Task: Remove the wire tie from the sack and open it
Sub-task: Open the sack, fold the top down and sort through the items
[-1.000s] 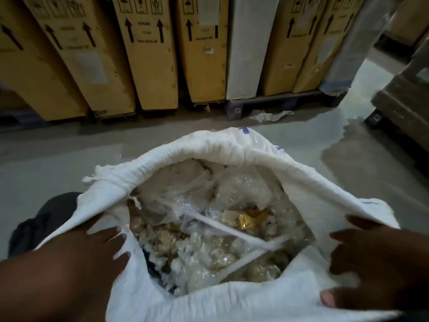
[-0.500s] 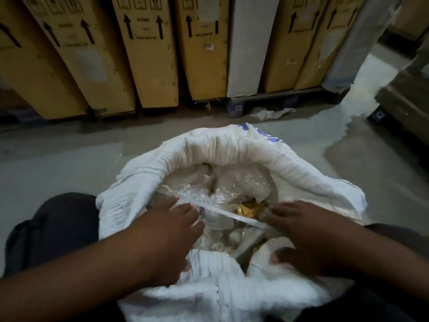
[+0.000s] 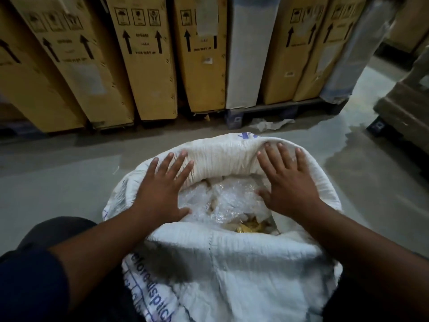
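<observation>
A white woven sack (image 3: pixel 243 270) with blue print stands on the floor in front of me, its mouth wide open and its rim rolled outward. Inside lies crinkled clear plastic wrap (image 3: pixel 227 201) over pale packets and something golden (image 3: pixel 249 227). My left hand (image 3: pixel 160 189) lies flat on the far left rim, fingers spread. My right hand (image 3: pixel 287 182) lies flat on the far right rim, fingers spread, thumb by the plastic. No wire tie is in view.
Tall yellow cartons (image 3: pixel 148 56) with arrow marks stand in a row on a pallet (image 3: pixel 283 110) behind the sack. A crumpled white scrap (image 3: pixel 271 123) lies on the grey floor (image 3: pixel 58 177). More boxes (image 3: pixel 404 108) stand at the right. My dark-clad knee (image 3: pixel 58 231) shows at the lower left.
Both hands have moved from the near side of the sack's mouth to its far rim, now pressing flat with spread fingers. The rim is rolled down further.
</observation>
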Demonstrator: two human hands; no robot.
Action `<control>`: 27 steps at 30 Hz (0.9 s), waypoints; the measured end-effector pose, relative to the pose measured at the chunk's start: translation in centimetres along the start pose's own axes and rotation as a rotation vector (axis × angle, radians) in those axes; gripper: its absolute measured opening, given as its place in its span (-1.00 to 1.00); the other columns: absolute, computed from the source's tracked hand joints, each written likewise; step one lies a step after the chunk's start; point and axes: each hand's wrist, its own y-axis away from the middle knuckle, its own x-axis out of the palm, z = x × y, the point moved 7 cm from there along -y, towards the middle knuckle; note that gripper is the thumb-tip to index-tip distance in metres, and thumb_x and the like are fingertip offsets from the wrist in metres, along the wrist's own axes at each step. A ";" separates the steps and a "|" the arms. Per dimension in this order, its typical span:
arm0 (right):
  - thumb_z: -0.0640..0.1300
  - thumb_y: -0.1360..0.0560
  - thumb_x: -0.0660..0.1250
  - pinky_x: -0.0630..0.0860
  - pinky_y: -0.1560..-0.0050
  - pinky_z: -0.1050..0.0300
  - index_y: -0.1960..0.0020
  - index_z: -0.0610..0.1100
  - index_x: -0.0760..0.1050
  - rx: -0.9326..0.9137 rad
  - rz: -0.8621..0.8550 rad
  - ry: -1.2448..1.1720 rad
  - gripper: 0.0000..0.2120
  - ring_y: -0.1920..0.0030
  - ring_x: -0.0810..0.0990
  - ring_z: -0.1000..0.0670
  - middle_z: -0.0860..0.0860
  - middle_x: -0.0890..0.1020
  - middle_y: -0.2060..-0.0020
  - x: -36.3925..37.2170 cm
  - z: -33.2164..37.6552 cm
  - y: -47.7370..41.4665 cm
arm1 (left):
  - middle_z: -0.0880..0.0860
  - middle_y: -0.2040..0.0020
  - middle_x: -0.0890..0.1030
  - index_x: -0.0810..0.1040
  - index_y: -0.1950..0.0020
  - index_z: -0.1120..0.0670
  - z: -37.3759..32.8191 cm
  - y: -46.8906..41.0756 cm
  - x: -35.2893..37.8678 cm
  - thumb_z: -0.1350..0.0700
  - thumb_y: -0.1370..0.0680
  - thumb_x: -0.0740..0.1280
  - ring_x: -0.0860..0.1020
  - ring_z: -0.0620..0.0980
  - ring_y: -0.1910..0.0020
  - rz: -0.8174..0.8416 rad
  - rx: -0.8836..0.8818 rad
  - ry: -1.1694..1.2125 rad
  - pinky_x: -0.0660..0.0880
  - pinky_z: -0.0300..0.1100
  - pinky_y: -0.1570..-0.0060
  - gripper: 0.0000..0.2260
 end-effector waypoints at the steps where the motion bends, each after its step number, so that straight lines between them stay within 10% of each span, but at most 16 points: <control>1: 0.37 -0.50 0.14 -0.19 -0.60 -0.31 -0.68 -0.03 -0.04 0.014 -0.005 0.003 -0.10 -0.66 -0.15 -0.17 -0.09 -0.03 -0.68 0.4 -0.3 -0.9 | 0.02 -0.66 -0.38 -0.25 -0.68 -0.08 0.6 -0.5 1.0 -0.53 -0.38 0.21 -0.24 0.13 -0.67 0.017 -0.010 -0.030 -0.23 0.19 -0.60 0.08; 10: 0.29 -0.55 0.14 -0.21 -0.59 -0.33 -0.68 -0.02 -0.20 0.147 -0.003 0.088 -0.12 -0.66 -0.21 -0.18 -0.04 -0.14 -0.68 2.8 -4.5 -7.1 | 0.03 -0.68 -0.28 -0.26 -0.68 -0.01 6.0 -6.6 2.0 -0.18 -0.65 0.07 -0.19 0.08 -0.68 -0.063 -0.009 -0.224 -0.23 0.18 -0.58 -0.27; 21: -0.15 -0.50 0.26 -0.16 -0.60 -0.31 -0.67 -0.10 -0.27 0.165 0.063 0.053 -0.07 -0.66 -0.23 -0.15 -0.13 -0.20 -0.67 2.8 -6.2 -9.6 | 0.13 -0.66 -0.35 -0.38 -0.64 0.12 7.2 -7.7 1.9 -0.18 -0.65 0.03 -0.24 0.12 -0.67 0.077 -0.121 -0.303 -0.22 0.17 -0.61 -0.21; 27: -0.18 -0.48 0.23 -0.04 -0.63 -0.15 -0.68 -0.13 -0.15 -0.159 -0.183 -0.176 -0.12 -0.67 -0.16 -0.11 -0.12 -0.09 -0.68 -0.6 1.5 -6.3 | 0.13 -0.71 -0.04 0.19 -0.65 0.07 0.7 -5.9 -1.5 0.15 -0.39 0.35 -0.06 0.10 -0.68 -0.117 0.161 -0.009 0.01 0.13 -0.63 -0.18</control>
